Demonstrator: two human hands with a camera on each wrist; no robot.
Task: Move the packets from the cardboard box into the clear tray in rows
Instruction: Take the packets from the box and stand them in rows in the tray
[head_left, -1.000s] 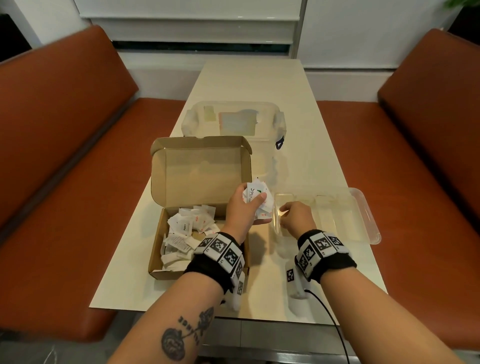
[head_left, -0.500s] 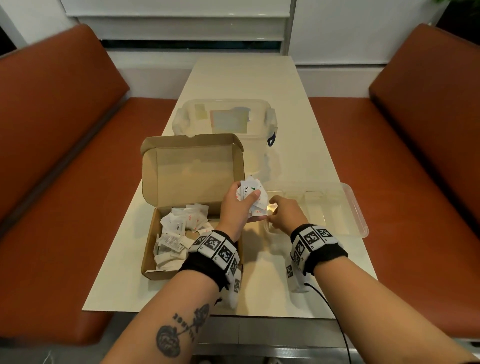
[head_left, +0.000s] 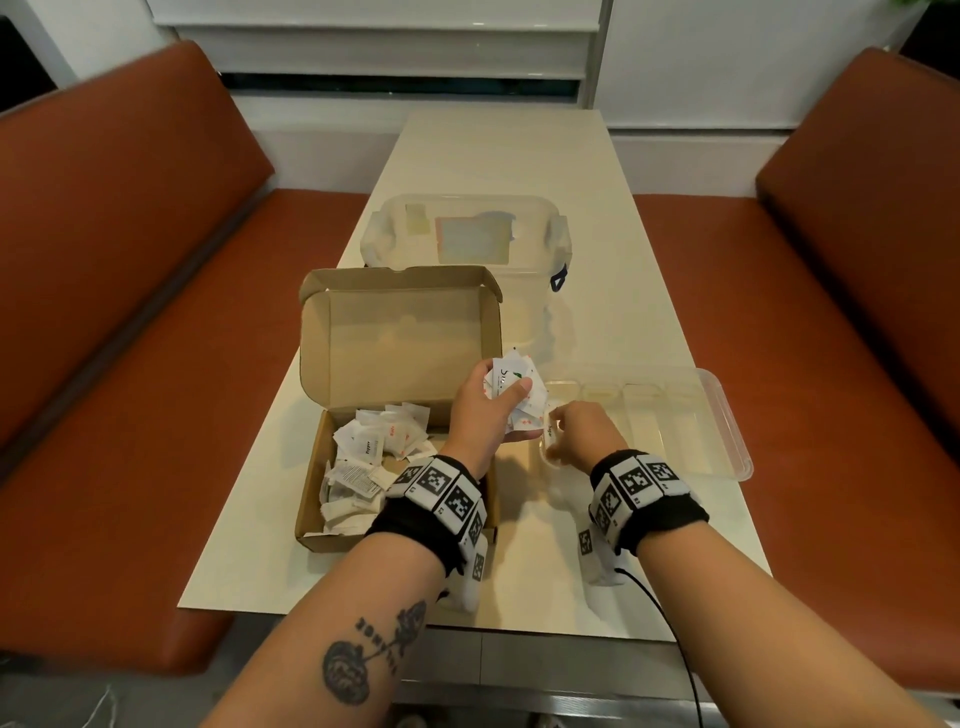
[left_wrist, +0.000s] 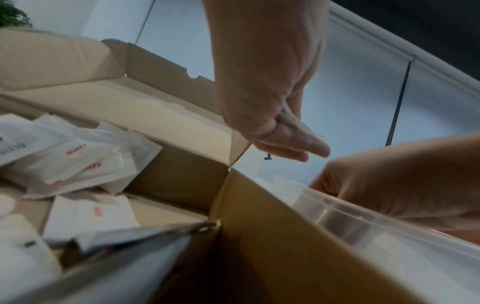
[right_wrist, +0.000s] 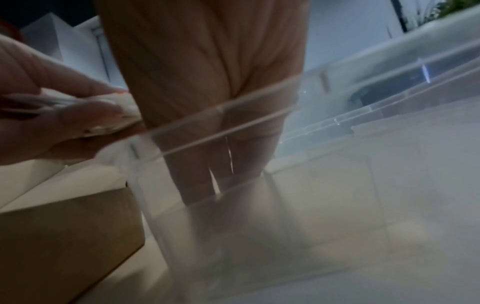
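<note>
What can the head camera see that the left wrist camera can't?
Only the head view shows the whole table, the lidded clear container behind the cardboard box, and both wristbands. Only the left wrist view shows the packets' red print close up. Both show the left hand gripping a bunch of packets, and the clear tray.

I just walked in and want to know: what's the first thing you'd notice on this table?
A left hand grips a bunch of white packets above the right end of an open cardboard box, where more lie heaped. Beside it, the right hand sets a packet at the near left corner of a clear tray.
</note>
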